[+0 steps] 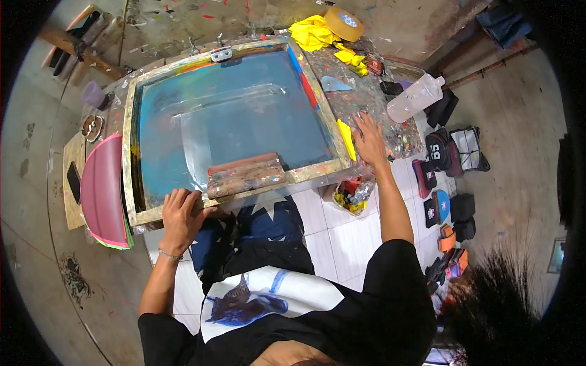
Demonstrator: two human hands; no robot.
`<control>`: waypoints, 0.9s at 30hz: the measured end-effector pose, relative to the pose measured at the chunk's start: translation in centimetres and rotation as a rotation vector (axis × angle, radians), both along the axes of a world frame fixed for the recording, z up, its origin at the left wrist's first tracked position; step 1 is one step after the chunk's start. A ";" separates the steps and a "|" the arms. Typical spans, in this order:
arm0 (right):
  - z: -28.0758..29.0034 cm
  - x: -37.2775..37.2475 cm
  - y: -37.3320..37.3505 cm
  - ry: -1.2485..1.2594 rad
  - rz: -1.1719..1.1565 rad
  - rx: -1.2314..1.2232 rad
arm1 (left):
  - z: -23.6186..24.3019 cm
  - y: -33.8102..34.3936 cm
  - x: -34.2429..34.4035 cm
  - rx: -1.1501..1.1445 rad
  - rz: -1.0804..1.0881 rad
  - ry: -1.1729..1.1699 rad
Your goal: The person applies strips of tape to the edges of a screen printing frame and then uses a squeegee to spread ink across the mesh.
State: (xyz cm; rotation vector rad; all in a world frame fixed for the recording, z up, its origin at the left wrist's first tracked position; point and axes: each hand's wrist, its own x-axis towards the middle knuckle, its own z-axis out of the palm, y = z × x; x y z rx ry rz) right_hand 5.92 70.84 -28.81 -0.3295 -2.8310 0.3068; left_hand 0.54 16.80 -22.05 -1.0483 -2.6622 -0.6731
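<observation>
A screen printing frame [323,107] of paint-stained wood, with a blue-grey mesh, lies on the worktable. My left hand [179,212] grips its near rail left of centre, fingers curled over the wood. Beside that hand, a paint-stained wooden squeegee [247,177] rests along the near side of the frame. My right hand [370,141] lies spread on the speckled tabletop, right of the frame, holding nothing. Just left of its fingers is a yellow scrap [346,139]. A metal clamp [221,54] sits on the far rail.
A translucent bottle [416,99] lies beyond my right hand. Yellow cloth [312,33] and a tape roll [344,24] are at the back. Pink rounded sheets [102,189] stand at the left, near a purple cup [94,95]. A waste bin [352,196] is below; bags [438,149] line the right floor.
</observation>
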 end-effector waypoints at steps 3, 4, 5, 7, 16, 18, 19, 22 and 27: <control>0.0 -0.1 0.1 0.002 0.005 0.005 | -0.4 0.3 0.1 0.028 -0.001 0.000; -0.1 -0.2 0.1 0.000 0.006 0.005 | -0.6 0.2 0.1 0.034 -0.004 -0.011; -0.1 -0.3 0.2 0.000 0.008 0.007 | -0.8 0.2 0.1 0.040 -0.005 -0.021; -0.3 -0.7 0.0 0.002 0.024 0.003 | -1.1 -0.2 0.1 0.030 -0.003 -0.019; -1.1 0.2 1.2 -0.033 0.001 -0.002 | -1.3 -0.2 -0.5 -0.046 -0.032 -0.066; -0.9 -0.4 0.8 -0.030 0.005 0.006 | -1.5 -0.5 -0.5 -0.020 -0.033 -0.043; -0.7 -0.8 0.6 -0.060 0.006 0.015 | -1.5 -0.7 -0.4 -0.023 -0.027 -0.048; -0.6 -1.0 0.3 -0.037 0.023 0.012 | -1.2 -0.5 -0.1 0.004 -0.021 -0.048; -0.3 -0.5 0.8 0.012 0.022 0.010 | -1.9 0.1 -0.3 0.013 -0.050 -0.041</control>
